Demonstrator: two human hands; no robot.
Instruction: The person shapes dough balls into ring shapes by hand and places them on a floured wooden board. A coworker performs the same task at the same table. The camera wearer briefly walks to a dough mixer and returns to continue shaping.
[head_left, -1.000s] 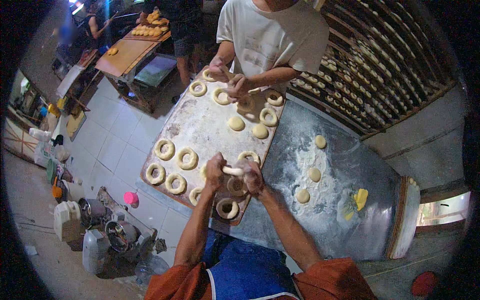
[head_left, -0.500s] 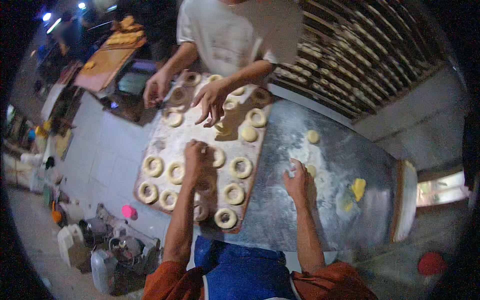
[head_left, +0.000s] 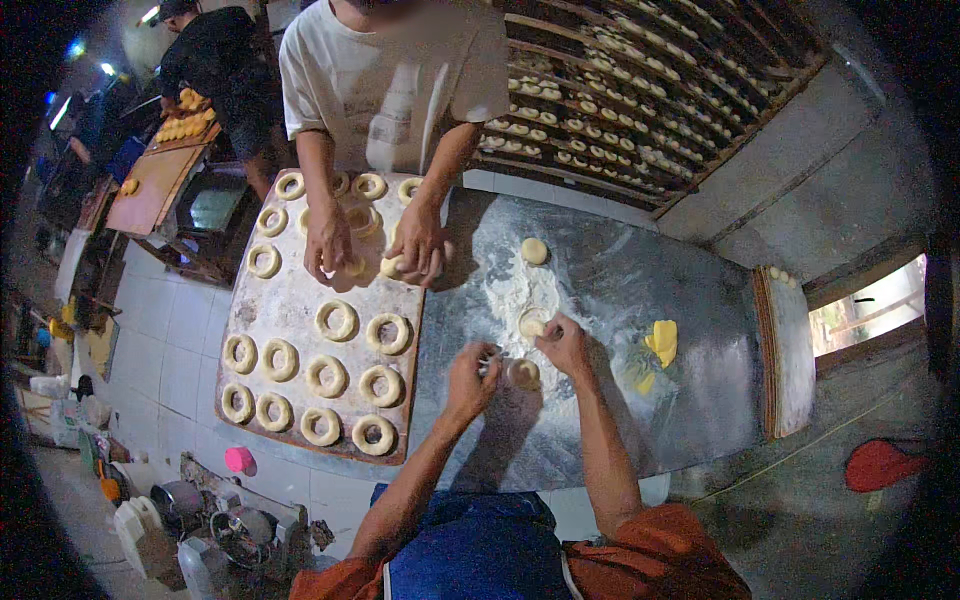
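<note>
My right hand (head_left: pixel 563 345) is over the floured part of the metal table, fingers pinched on the edge of a flat dough round (head_left: pixel 531 321). To its left, my left hand (head_left: pixel 472 380) is closed above the table. A small pale or shiny bit shows at its fingertips, too small to name. Between my hands, in shadow, lies another dough piece (head_left: pixel 524 374). Farther back sits a smooth dough round (head_left: pixel 534 250). Left of my hands, rows of dough rings (head_left: pixel 326 376) lie on a floured wooden board (head_left: pixel 300 300).
Across the table a person (head_left: pixel 385 90) in a white shirt handles dough on the board with both hands. Yellow dough or fat (head_left: pixel 661 343) lies on the right of the metal table (head_left: pixel 700 400). Behind stands a rack (head_left: pixel 600 110) of dough rings. Jugs (head_left: pixel 145 535) stand at lower left.
My left hand has moved from above the board to the metal table beside my right hand. My right hand has closed on a dough round. The other person's hands have shifted, and the view has turned.
</note>
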